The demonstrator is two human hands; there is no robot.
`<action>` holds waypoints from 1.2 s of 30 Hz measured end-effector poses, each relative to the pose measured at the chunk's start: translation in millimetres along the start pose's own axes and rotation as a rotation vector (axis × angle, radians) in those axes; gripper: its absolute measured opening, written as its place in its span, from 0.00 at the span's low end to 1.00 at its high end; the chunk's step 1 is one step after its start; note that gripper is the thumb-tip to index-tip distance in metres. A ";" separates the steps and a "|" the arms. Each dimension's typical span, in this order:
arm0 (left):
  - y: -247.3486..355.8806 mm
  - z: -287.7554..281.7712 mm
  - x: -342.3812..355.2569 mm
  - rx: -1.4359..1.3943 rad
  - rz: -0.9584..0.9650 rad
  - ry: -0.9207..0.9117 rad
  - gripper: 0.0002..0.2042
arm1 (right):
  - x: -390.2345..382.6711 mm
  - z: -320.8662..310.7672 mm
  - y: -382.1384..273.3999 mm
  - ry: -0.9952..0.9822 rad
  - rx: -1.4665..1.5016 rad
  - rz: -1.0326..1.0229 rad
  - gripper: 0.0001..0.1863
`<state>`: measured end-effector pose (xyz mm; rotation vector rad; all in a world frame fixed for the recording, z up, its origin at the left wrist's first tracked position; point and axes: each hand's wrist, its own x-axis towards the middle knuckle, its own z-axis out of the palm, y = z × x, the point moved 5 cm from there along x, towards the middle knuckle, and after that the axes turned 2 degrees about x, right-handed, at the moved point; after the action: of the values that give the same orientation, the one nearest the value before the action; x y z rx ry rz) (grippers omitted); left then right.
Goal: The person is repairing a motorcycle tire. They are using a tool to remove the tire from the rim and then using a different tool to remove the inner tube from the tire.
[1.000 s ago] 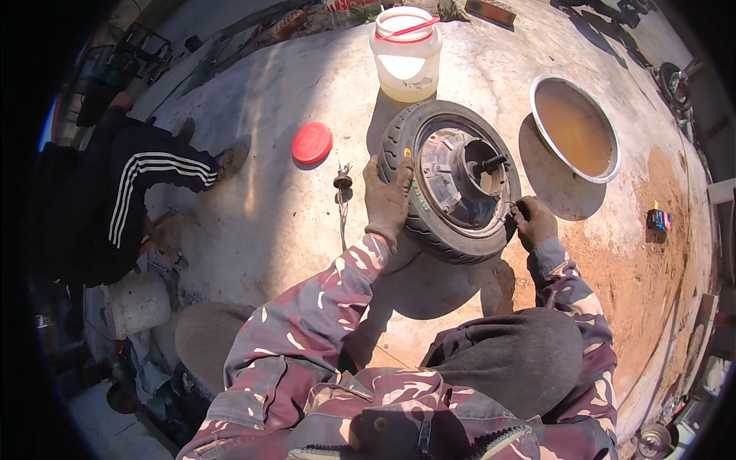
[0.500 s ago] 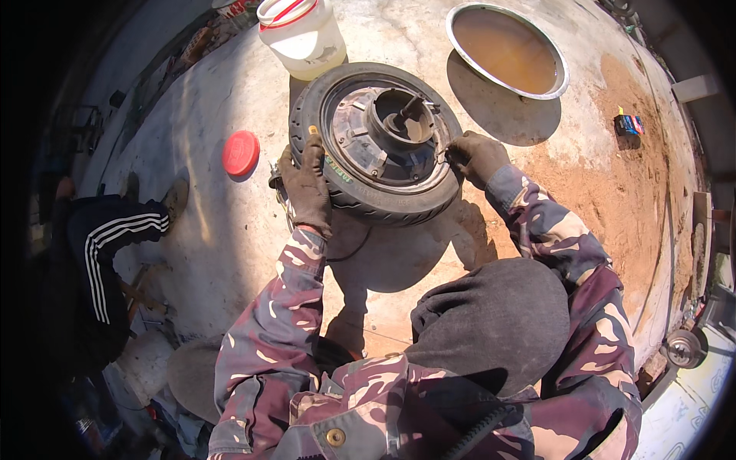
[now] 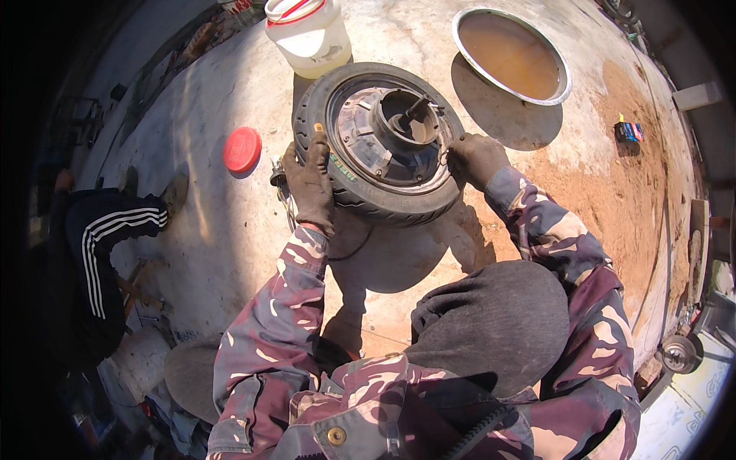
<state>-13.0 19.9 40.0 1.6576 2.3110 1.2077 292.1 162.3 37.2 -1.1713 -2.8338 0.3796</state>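
Nearest to the camera, the two forearms in camouflage sleeves reach forward, and between them lies a dark grey cloth bundle (image 3: 491, 322) on the person's lap. The left hand (image 3: 310, 184), in a dirty glove, lies over the near-left edge of the small wheel (image 3: 379, 142), with the fingers curled down on the tyre and pressing it. The right hand (image 3: 477, 157), also gloved, grips the right edge, with the fingers bent around the rubber — the fingertips themselves I cannot see clearly. The wheel rests flat on the concrete floor (image 3: 192, 230), hub side up, and sits between both hands, touching each of them. To hold it well, I judge that both hands should press evenly on opposite sides, so the wheel does not tip or slide, and the fingers should stay on the rubber, away from the short axle that stands up in the hub. A little to the left lies a red lid (image 3: 242, 149). Farther away stand a pale plastic jar (image 3: 308, 34) and a metal basin (image 3: 511, 54) with brown water — both well apart from the hands.
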 end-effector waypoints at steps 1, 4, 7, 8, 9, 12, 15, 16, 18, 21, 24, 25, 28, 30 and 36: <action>0.9 -0.5 0.5 0.008 0.010 0.002 0.26 | 1.2 0.1 -1.6 -0.012 -0.051 -0.030 0.06; 0.5 -1.1 0.8 -0.008 -0.028 -0.011 0.25 | 1.4 -0.5 -2.0 0.012 -0.049 -0.078 0.06; 0.1 -0.2 -0.7 -0.013 -0.036 0.004 0.23 | -0.9 3.7 1.8 0.014 -0.021 -0.081 0.06; -0.8 3.3 -2.2 0.025 -0.057 -0.023 0.22 | -4.1 5.8 5.3 0.007 0.030 -0.021 0.06; -1.8 2.8 -1.5 0.063 -0.046 0.003 0.20 | -4.8 5.1 5.0 0.051 0.104 -0.020 0.06; 0.2 6.0 -3.5 0.078 -0.016 0.038 0.17 | -3.1 6.8 3.1 0.040 0.213 0.042 0.09; -6.5 17.3 -3.8 -0.027 -0.164 0.011 0.23 | -5.1 7.7 1.7 0.093 0.236 0.164 0.08; -13.9 20.0 -5.7 -0.170 -0.298 0.028 0.31 | -6.5 9.6 2.8 0.095 0.238 0.228 0.09; -20.9 25.8 -7.5 -0.304 -0.437 0.066 0.52 | -9.1 11.2 3.0 0.114 0.311 0.248 0.10; -20.4 29.3 -9.2 -0.284 -0.462 0.090 0.51 | -12.8 16.5 7.1 0.104 0.307 0.318 0.13; -20.3 29.4 -9.7 -0.290 -0.482 0.107 0.51 | -10.4 23.3 8.5 0.135 0.298 0.339 0.15; -19.7 29.6 -10.3 -0.286 -0.483 0.111 0.47 | -12.2 24.4 9.1 0.153 0.291 0.336 0.15; -14.8 26.8 -13.6 -0.214 -0.446 0.136 0.28 | -12.6 30.8 9.1 0.160 0.282 0.328 0.16; -9.8 26.5 -13.6 -0.155 -0.403 0.154 0.19 | -12.1 30.9 10.3 0.182 0.263 0.300 0.16; -12.6 35.2 -17.0 -0.689 -0.728 0.304 0.24 | -13.5 38.1 13.4 0.150 0.328 0.449 0.18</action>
<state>0.5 24.0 1.4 0.3839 1.9555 1.8006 305.6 154.1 -2.4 -1.6628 -2.2519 0.7098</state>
